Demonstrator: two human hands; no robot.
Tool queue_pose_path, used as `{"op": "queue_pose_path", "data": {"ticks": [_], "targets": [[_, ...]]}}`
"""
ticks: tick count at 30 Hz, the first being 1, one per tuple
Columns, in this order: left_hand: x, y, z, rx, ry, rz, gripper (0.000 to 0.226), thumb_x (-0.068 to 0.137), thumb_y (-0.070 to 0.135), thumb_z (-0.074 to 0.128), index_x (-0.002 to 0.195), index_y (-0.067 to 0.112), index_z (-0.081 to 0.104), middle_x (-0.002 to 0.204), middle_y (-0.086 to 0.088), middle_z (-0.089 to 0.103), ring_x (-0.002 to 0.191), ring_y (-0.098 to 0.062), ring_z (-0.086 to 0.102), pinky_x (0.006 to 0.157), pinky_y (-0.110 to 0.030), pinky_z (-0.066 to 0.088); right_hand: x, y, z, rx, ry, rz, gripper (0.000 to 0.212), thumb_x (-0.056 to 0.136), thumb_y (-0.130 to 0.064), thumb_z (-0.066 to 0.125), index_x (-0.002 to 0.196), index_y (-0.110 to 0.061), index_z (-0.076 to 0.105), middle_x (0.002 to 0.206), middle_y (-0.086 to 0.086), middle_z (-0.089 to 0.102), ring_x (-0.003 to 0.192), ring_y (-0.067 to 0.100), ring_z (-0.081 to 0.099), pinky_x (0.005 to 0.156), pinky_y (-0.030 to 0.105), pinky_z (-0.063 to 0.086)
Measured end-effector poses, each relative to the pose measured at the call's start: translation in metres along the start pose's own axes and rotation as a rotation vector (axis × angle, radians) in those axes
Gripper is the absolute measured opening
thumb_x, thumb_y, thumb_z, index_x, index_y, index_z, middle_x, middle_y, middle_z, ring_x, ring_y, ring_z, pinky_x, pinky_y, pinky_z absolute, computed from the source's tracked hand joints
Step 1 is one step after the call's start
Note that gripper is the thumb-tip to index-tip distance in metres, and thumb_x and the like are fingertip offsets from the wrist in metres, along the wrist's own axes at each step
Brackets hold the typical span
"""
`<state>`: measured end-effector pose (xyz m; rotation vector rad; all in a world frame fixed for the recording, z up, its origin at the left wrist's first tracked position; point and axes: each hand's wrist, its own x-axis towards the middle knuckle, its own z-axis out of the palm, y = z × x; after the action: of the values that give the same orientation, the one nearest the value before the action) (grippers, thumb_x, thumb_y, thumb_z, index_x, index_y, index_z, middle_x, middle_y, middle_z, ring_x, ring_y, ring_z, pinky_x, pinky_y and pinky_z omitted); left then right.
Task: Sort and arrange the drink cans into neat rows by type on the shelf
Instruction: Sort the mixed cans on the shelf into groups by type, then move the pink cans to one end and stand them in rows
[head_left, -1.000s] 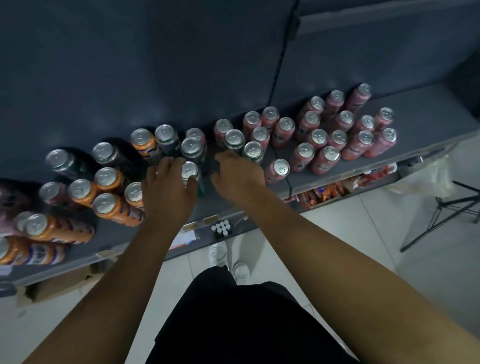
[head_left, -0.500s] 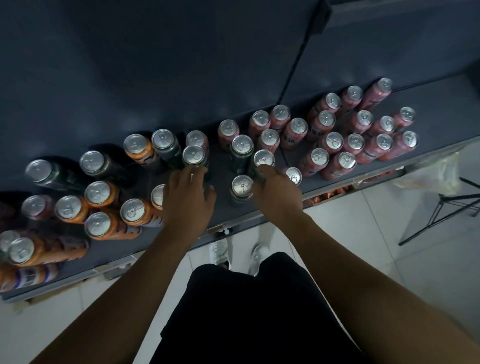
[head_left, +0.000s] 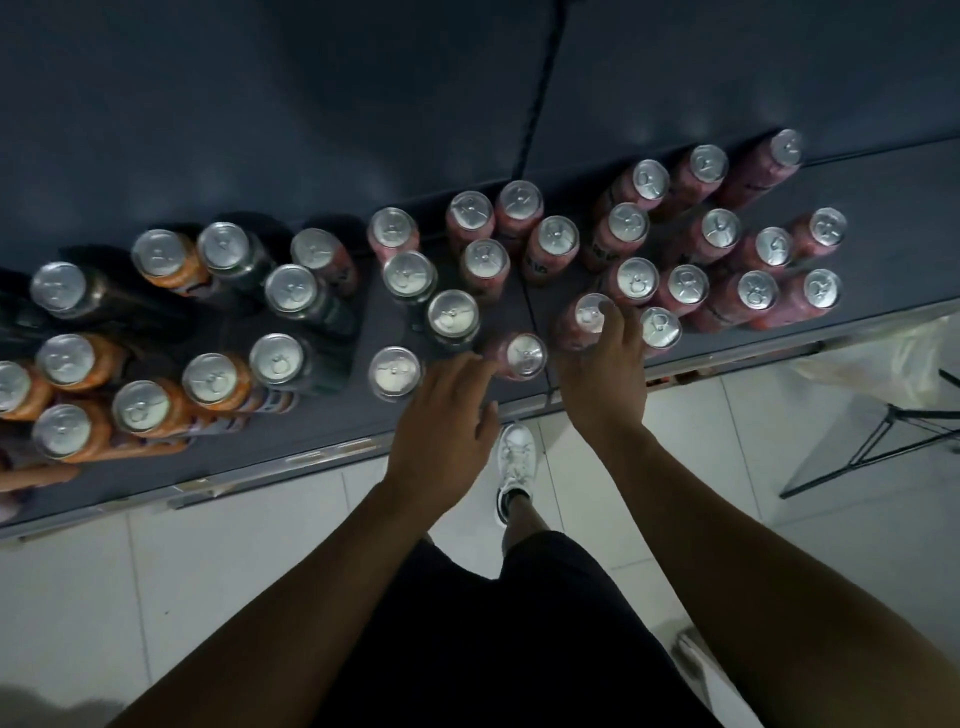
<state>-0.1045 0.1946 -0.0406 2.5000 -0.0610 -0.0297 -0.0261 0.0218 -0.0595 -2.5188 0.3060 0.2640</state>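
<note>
Dark grey shelf (head_left: 332, 415) across the whole width, tiled floor (head_left: 260, 545) beyond its front lip; landmark taken as the front pink can (head_left: 524, 356), upright near that lip.

Pink cans (head_left: 719, 228) — the biggest group — massed behind and to the right of the front pink can, in loose rows, all upright; a few more straight behind it.

Orange cans (head_left: 140, 410) well to the left of it, bunched, tops up.

Dark cans (head_left: 291, 288) left of it and further back, mixed in among the orange; two more close behind it on the left; lone dark can (head_left: 395, 368) just to its left.

Left hand (head_left: 441, 415) in front and left of the front pink can; fingers loosely spread, nearly straight, gripping nothing; fingertips at the can's left side — touching or just short, cannot tell.

Right hand (head_left: 605, 379) just right of it; fingers curled round the held pink can (head_left: 587, 314), one fingertip over the rim; held can upright, right of and slightly behind the landmark; standing or lifted, cannot tell.

White shoe (head_left: 514, 457) on the floor, directly in front of the landmark.
</note>
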Motion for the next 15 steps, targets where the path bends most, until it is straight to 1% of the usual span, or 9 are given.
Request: {"op": "queue_pose_path", "data": {"ticks": [2,4,6,8,10,12,14,15], "targets": [[0.011,0.011,0.022,-0.022,-0.046,-0.046,0.048,0.087,0.008,0.071,0.131,0.013,0.052,0.134,-0.008,0.057,0.12,-0.028,0.054,0.091,-0.043,0.052,0.02,0.011,-0.004,0.002,-0.07,-0.023,0.077,0.09,-0.031,0.071,0.152,-0.021,0.026,0.163,0.006,0.026,0.147,0.038,0.032,0.109,0.055,0.042],[0.02,0.016,0.043,-0.016,-0.108,-0.124,0.062,0.087,0.009,0.071,0.142,0.014,0.044,0.146,-0.009,0.05,0.128,-0.031,0.051,0.096,-0.048,0.051,0.037,0.018,-0.005,-0.049,-0.165,-0.08,0.077,0.094,-0.029,0.065,0.157,-0.019,0.021,0.166,0.006,0.023,0.148,0.039,0.031,0.113,0.057,0.039],[0.027,0.018,0.062,-0.001,-0.182,-0.226,0.078,0.088,0.011,0.072,0.154,0.018,0.029,0.162,-0.01,0.032,0.142,-0.034,0.04,0.107,-0.049,0.043,0.049,0.026,-0.005,-0.143,-0.246,-0.137,0.077,0.096,-0.026,0.063,0.158,-0.019,0.018,0.168,0.005,0.019,0.148,0.042,0.031,0.112,0.058,0.04],[0.033,0.02,0.076,-0.024,-0.223,-0.331,0.088,0.089,0.011,0.072,0.158,0.023,0.018,0.168,-0.008,0.016,0.147,-0.035,0.034,0.108,-0.05,0.041,0.057,0.032,-0.004,-0.203,-0.278,-0.174,0.08,0.096,-0.022,0.065,0.159,-0.018,0.017,0.169,0.005,0.014,0.147,0.043,0.031,0.111,0.056,0.04],[0.041,0.019,0.087,-0.105,-0.211,-0.39,0.092,0.088,0.005,0.072,0.158,0.023,0.016,0.167,-0.004,0.018,0.144,-0.031,0.038,0.102,-0.05,0.045,0.061,0.036,-0.003,-0.237,-0.298,-0.19,0.086,0.093,-0.014,0.067,0.161,-0.016,0.013,0.168,0.008,0.011,0.147,0.043,0.029,0.11,0.055,0.042],[0.049,0.015,0.096,-0.176,-0.154,-0.417,0.091,0.086,-0.001,0.072,0.157,0.021,0.018,0.162,-0.006,0.026,0.138,-0.029,0.046,0.098,-0.043,0.048,0.064,0.042,-0.001,-0.278,-0.319,-0.21,0.093,0.09,-0.004,0.069,0.162,-0.013,0.011,0.167,0.013,0.008,0.146,0.043,0.031,0.109,0.051,0.045],[0.057,0.011,0.105,-0.171,-0.107,-0.444,0.087,0.085,-0.002,0.073,0.155,0.018,0.025,0.156,-0.012,0.035,0.131,-0.031,0.053,0.095,-0.038,0.049,0.065,0.049,0.001,-0.288,-0.324,-0.238,0.092,0.086,0.001,0.072,0.16,-0.009,0.018,0.164,0.016,0.01,0.143,0.042,0.036,0.106,0.048,0.049],[0.061,0.009,0.107,-0.156,-0.093,-0.46,0.084,0.084,-0.001,0.074,0.153,0.018,0.03,0.152,-0.014,0.04,0.127,-0.03,0.055,0.094,-0.038,0.05,0.065,0.053,0.002,-0.269,-0.323,-0.248,0.088,0.086,0.001,0.073,0.158,-0.009,0.023,0.163,0.017,0.012,0.141,0.041,0.038,0.104,0.047,0.051]]}}
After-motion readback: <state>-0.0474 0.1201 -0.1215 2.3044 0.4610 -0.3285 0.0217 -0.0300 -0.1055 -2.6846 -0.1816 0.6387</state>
